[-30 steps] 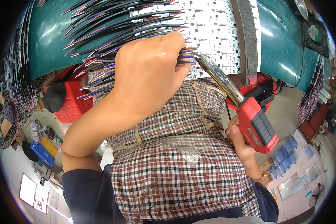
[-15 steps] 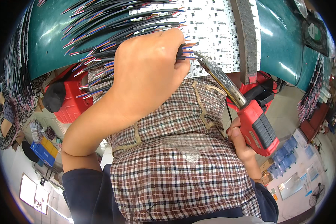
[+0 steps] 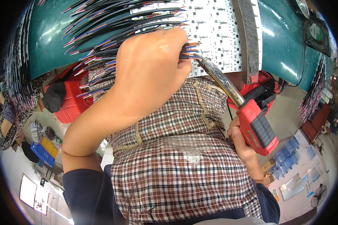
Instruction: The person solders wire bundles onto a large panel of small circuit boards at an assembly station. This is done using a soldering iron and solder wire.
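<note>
Once left hand (image 3: 152,63) was nudged slightly right, black-sheathed cables (image 3: 186,56) with blue-orange ends, pinched in its closed fingers, were brought beside tip of red-handled metal soldering iron (image 3: 234,96), gripped in curled right hand (image 3: 241,141).

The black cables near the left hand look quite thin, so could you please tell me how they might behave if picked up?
The black cables would probably flex and sag, being slender and gently curved. They may snag, since many overlap. Their coloured wire ends could bend easily, as they look much finer.
</note>
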Demonstrator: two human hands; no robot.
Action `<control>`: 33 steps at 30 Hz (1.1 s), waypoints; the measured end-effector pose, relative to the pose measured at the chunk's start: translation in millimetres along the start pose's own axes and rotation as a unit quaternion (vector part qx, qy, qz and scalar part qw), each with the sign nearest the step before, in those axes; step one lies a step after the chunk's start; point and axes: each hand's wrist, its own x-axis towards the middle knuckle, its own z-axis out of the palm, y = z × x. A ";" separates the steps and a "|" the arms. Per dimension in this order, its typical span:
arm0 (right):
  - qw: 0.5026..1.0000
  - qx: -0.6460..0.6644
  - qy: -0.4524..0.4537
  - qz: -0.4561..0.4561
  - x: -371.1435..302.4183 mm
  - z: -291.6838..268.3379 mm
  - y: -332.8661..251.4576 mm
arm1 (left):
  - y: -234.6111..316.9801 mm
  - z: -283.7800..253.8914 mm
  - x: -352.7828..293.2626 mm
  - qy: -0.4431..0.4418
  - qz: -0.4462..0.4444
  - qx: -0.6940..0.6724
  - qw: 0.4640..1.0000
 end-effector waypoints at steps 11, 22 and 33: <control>0.998 0.064 0.020 0.013 -5.0 -2.5 -3.8 | 0.4 1.1 -0.7 -0.027 -0.015 0.000 1.000; 0.991 0.125 0.036 0.012 0.8 4.7 -9.5 | -5.7 -20.3 5.4 -0.094 -0.106 -0.131 0.981; 0.997 0.076 0.029 -0.009 -8.4 3.7 2.2 | 12.4 -20.9 -1.3 0.016 -0.009 -0.014 1.000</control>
